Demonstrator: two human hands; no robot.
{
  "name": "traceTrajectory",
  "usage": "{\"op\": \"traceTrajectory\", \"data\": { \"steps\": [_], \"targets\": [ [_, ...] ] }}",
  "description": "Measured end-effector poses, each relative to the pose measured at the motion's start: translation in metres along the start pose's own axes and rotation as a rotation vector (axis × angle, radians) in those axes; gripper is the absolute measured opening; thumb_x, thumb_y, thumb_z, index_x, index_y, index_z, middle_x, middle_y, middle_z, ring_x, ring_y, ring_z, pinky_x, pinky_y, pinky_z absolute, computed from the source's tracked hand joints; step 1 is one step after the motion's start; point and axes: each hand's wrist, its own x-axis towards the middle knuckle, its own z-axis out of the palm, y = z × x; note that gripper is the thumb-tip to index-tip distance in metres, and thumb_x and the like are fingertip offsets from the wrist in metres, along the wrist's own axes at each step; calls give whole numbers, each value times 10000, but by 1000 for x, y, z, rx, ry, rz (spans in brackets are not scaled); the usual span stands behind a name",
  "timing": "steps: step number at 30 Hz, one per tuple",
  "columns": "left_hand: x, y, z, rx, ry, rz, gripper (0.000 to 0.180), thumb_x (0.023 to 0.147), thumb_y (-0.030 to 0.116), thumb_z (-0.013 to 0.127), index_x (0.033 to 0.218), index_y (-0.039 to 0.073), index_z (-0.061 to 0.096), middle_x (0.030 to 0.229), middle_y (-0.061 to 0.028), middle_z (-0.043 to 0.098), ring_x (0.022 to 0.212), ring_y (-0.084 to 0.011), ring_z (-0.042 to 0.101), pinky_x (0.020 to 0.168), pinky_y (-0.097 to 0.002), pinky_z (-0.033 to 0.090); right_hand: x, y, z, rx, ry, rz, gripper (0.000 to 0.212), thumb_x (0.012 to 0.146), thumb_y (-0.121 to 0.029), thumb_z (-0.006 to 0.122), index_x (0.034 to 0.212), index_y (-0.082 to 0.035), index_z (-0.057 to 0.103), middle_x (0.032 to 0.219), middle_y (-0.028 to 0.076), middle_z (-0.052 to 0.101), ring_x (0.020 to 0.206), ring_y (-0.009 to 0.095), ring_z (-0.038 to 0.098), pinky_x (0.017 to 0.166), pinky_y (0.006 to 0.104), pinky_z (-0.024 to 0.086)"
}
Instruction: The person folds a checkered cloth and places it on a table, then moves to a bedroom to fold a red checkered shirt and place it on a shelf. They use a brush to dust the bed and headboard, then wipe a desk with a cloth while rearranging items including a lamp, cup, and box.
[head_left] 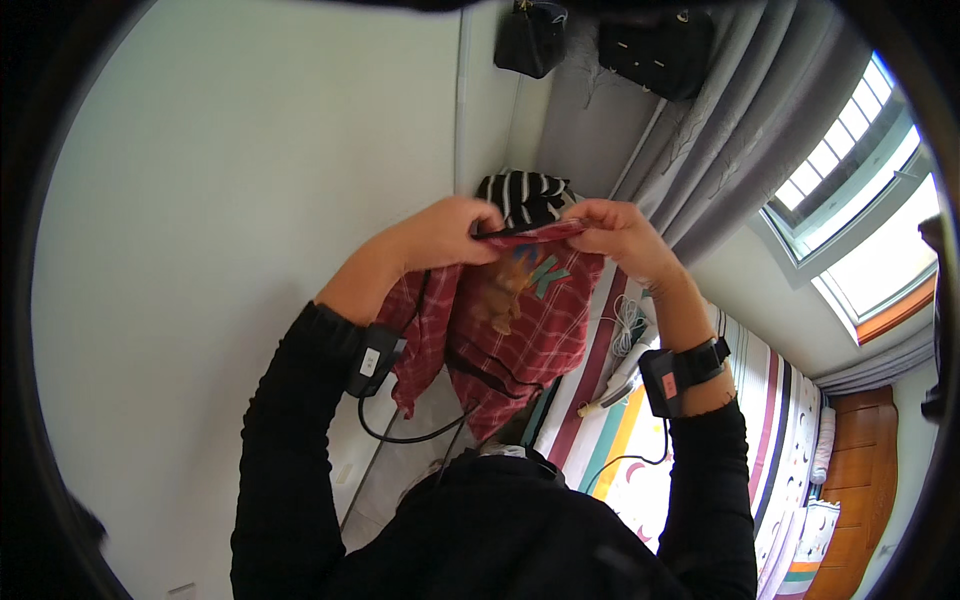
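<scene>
A red plaid garment [525,320] with a teddy-bear print and green lettering hangs in front of me. At its upper left edge, my left hand [455,232] pinches the cloth with curled fingers. My right hand [622,238] grips the same upper edge farther right, thumb and fingers pressed together. Between the hands the edge is stretched and shows a dark band. One sleeve-like part of the garment droops below my left wrist. Just beyond it lies a black-and-white striped cloth [525,198], partly hidden by the garment.
To the right is a bed with a striped, patterned cover [745,400]; a coiled white cable [626,325] lies on it. Grey curtains [740,120] and an open window [850,180] stand beyond. Two black bags [530,40] are at the back. A pale wall [250,200] fills the left.
</scene>
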Motion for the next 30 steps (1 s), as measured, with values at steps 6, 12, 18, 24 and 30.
{"op": "traceTrajectory", "data": {
  "steps": [6,12,18,24,30],
  "targets": [
    [-50,-86,10,483,594,-263,246,714,10,564,940,74,637,959,-103,603,922,-307,581,766,-370,469,-10,3,-31,-579,168,24,134,754,-124,571,828,-13,589,670,67,583,618,165,532,575,308,422],
    [-16,-62,-41,444,715,-39,232,754,30,533,940,115,643,1014,-72,579,946,-288,571,784,-374,470,-28,-2,-52,-1041,207,191,282,728,-270,654,778,4,609,691,164,599,662,300,588,605,383,447],
    [-14,-39,-68,-57,479,-144,292,737,-30,567,1002,58,655,904,-65,637,795,-180,592,729,-290,480,-28,10,-65,-1030,364,139,269,793,-243,650,922,-7,660,716,114,640,638,188,625,603,317,494],
    [-30,-12,-71,-577,-202,-135,431,698,-2,541,1122,-51,604,962,-66,657,813,-116,601,758,-243,485,-22,16,-92,-805,617,71,222,793,-178,628,912,9,620,788,129,643,725,201,636,656,322,496],
    [-28,-7,-39,-752,-344,-179,470,737,17,550,1200,-61,547,1022,-81,650,865,-125,609,799,-239,480,-15,14,-95,56,612,-92,175,880,-131,565,996,-1,556,913,76,634,835,172,629,805,289,492]
  ]
}}
